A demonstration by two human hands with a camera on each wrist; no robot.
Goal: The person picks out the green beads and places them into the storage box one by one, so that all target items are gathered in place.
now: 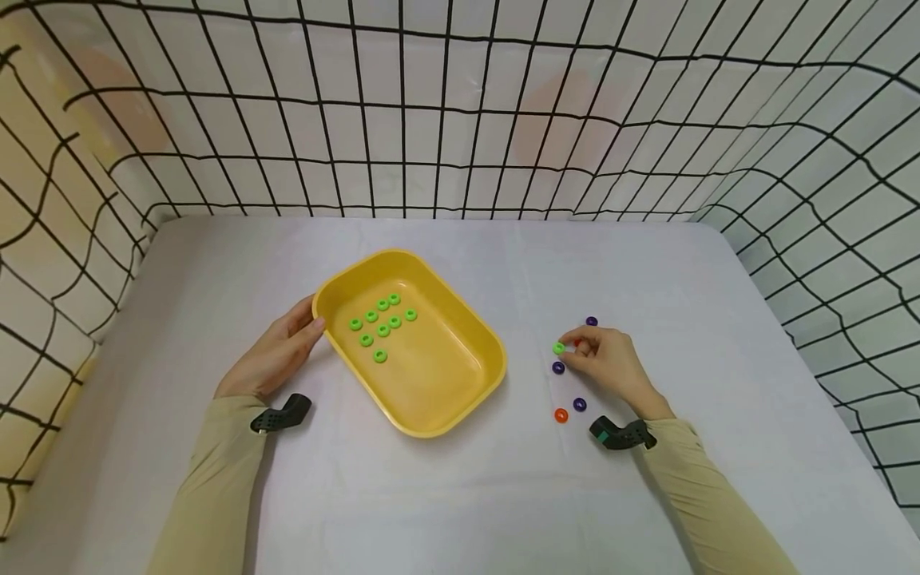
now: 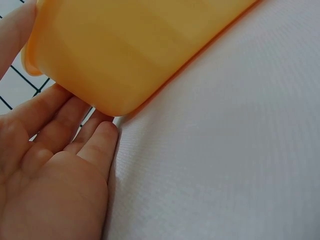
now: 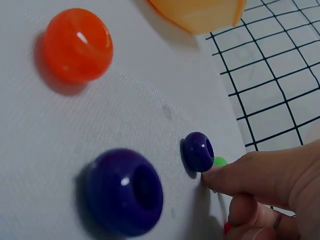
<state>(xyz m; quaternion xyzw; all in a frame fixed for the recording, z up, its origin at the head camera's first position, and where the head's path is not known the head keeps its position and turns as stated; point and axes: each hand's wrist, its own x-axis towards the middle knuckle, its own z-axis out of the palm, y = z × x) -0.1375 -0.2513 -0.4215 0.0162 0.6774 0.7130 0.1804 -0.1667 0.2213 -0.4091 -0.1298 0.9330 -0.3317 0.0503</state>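
My left hand [image 1: 269, 359] holds a yellow tray [image 1: 460, 327] by its left corner, thumb near the rim and fingers against the outer wall. The left wrist view shows the fingers [image 2: 55, 115] touching the tray's outside [image 2: 115, 60]. Several green beads [image 1: 383, 330] lie inside the tray, towards its left end. At the right, my right hand [image 1: 607, 363] pinches a green bead [image 1: 558, 348] between thumb and forefinger, at the table. In the right wrist view the thumb mostly hides that green bead [image 3: 220, 161]. A red bead [image 1: 577, 343] shows partly beneath the fingers.
Purple beads lie around the right hand: one beyond it [image 1: 592, 321], one by the thumb [image 1: 558, 368] and one nearer me [image 1: 580, 405]. An orange bead [image 1: 561, 415] lies beside the nearest one. Black wire mesh [image 1: 424, 112] borders the white table [image 1: 431, 503].
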